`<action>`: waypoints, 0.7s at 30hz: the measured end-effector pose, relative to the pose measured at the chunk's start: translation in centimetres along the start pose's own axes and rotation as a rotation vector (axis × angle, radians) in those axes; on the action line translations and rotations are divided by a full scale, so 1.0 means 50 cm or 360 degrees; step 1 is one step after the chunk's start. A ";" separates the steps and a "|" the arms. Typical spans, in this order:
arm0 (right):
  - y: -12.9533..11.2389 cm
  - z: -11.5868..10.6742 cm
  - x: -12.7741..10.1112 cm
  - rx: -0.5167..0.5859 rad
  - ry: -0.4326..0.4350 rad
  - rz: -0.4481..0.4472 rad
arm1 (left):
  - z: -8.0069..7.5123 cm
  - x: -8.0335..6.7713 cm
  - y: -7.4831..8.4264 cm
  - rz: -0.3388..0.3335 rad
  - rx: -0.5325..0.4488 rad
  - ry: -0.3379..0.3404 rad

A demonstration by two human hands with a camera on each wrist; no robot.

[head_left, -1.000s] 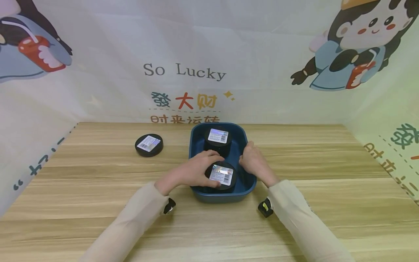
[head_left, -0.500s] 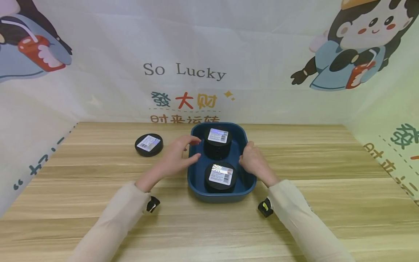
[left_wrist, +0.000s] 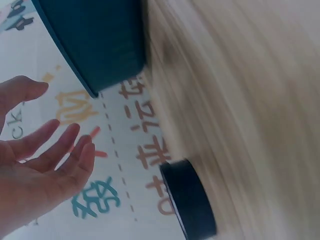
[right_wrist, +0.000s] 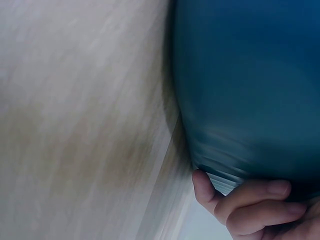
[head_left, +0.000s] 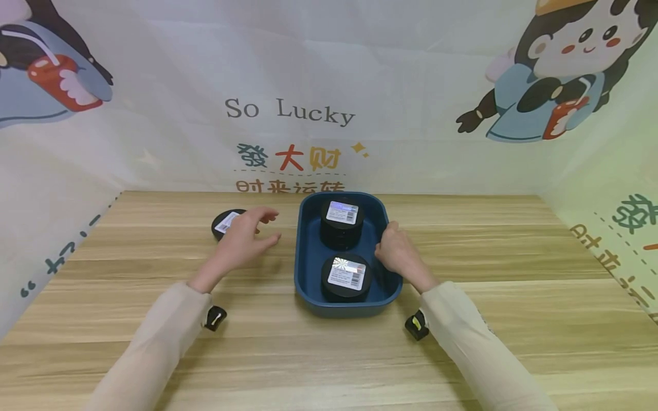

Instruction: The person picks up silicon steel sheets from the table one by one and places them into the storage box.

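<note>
A deep blue rectangular bin (head_left: 303,285) with rounded corners sits on the table. Inside it, a stack of black round flat discs (head_left: 341,231) with a white label on top stands at the back, and another labelled black disc (head_left: 346,279) lies at the front. My right hand (head_left: 401,254) grips the bin's right wall, fingers curled at the rim in the right wrist view. My left hand (head_left: 240,240) is in the air left of the bin, fingers spread and holding nothing. It partly hides a loose black disc (head_left: 222,224) on the table, which the left wrist view shows apart from the fingers.
The wooden table (head_left: 329,365) reaches back to a white printed cloth (head_left: 411,165) hanging upright behind and at both sides. Dark devices are worn at both wrists, the left wrist device (head_left: 215,318) and the right wrist device (head_left: 417,325).
My left hand has let go of the front disc in the bin and moved out leftward toward the loose disc. My right hand and the bin have stayed in place.
</note>
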State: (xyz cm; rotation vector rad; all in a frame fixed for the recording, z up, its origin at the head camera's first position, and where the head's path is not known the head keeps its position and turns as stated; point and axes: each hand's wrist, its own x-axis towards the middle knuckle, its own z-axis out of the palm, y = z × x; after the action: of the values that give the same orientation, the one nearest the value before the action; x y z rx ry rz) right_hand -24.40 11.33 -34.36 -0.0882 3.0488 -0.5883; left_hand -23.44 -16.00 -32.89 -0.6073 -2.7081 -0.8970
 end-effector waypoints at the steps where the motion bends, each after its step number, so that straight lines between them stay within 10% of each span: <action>1: 0.000 0.000 0.000 -0.0001 0.0000 -0.0002 | -0.002 -0.001 -0.005 -0.0023 0.0015 -0.0002; 21: 0.000 -0.002 0.001 -0.0008 -0.0032 0.0009 | -0.031 -0.009 -0.058 -0.0525 0.0053 -0.0008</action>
State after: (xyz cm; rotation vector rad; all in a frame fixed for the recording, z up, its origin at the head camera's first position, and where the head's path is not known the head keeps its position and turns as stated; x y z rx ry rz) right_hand -24.46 11.37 -34.28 -0.0856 3.0303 -0.5759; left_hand -24.23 -19.19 -33.31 -0.1558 -2.8705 -0.9191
